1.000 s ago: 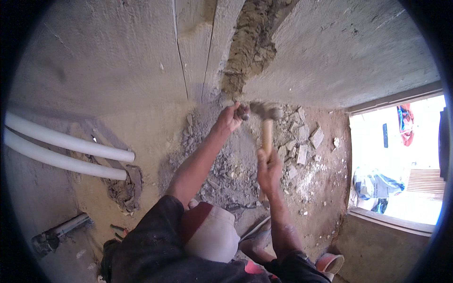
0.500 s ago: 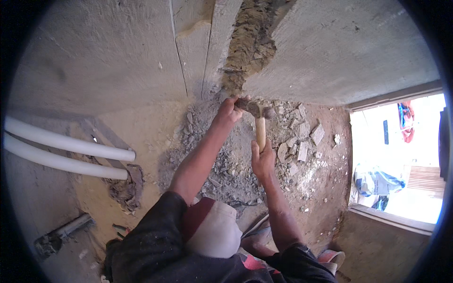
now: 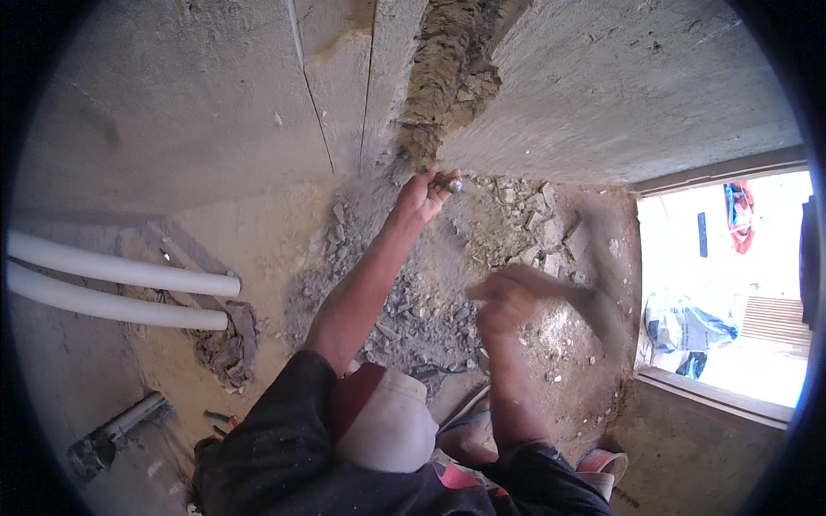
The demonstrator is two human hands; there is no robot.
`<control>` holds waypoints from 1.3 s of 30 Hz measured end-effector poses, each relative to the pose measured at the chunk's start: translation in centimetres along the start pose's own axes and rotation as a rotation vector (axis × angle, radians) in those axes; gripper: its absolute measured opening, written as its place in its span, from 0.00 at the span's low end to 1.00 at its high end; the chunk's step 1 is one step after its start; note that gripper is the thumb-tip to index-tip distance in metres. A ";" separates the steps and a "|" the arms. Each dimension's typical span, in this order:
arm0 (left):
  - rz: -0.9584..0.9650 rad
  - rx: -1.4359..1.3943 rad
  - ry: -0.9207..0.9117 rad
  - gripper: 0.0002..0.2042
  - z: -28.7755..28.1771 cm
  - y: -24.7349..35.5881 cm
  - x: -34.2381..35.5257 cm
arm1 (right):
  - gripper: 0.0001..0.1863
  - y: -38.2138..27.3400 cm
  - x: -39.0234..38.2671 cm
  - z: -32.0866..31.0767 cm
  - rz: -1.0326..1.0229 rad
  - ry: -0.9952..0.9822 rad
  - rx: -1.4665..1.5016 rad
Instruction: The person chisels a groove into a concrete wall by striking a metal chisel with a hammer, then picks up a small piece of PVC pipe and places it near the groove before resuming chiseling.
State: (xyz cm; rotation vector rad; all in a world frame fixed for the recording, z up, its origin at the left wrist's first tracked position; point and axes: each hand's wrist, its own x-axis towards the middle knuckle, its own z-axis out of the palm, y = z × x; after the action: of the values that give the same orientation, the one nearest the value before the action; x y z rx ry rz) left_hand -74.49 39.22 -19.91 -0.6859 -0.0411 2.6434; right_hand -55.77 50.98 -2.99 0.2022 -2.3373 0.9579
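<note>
My left hand [image 3: 417,202] is closed around a chisel [image 3: 454,185], whose round metal end points back toward me. It holds the chisel at the foot of a rough channel [image 3: 447,86] broken into the plastered wall; the tip is hidden. Lower and to the right, my right hand [image 3: 506,301] grips a hammer [image 3: 598,297] by its handle. The hammer is smeared by motion and swung out to the right, apart from the chisel. Grey rubble [image 3: 413,301] covers the ground beneath both hands.
Flat broken pieces [image 3: 542,228] lie by the wall's foot. Two white pipes [image 3: 129,268] stick out from the left. On the right is a bright opening [image 3: 723,284] with a bag [image 3: 684,327] beyond it. A bucket-like container [image 3: 602,469] stands at lower right.
The hammer has left the chisel's end and swung right, with my right hand turning and moving slightly down. My left hand keeps the chisel in nearly the same place.
</note>
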 end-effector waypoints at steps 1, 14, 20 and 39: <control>-0.015 -0.006 0.009 0.12 0.0 -0.1 0.1 | 0.12 1.8 -2.1 2.1 0.172 -0.202 -0.170; 0.022 0.035 -0.094 0.12 -0.8 -0.2 0.0 | 0.18 -6.5 7.4 -6.7 0.048 0.278 1.104; 0.069 0.068 0.002 0.10 -1.3 0.2 0.5 | 0.17 3.6 -5.1 5.3 0.586 -0.212 -0.041; -0.021 0.120 -0.314 0.11 -3.4 0.9 1.9 | 0.17 3.9 -2.5 2.3 0.646 -0.312 0.095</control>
State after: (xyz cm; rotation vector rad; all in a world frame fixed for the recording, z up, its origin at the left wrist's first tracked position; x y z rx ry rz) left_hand -74.74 38.94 -23.85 -0.2266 0.0207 2.6820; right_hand -56.18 52.03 -8.09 -0.4263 -2.7044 1.4233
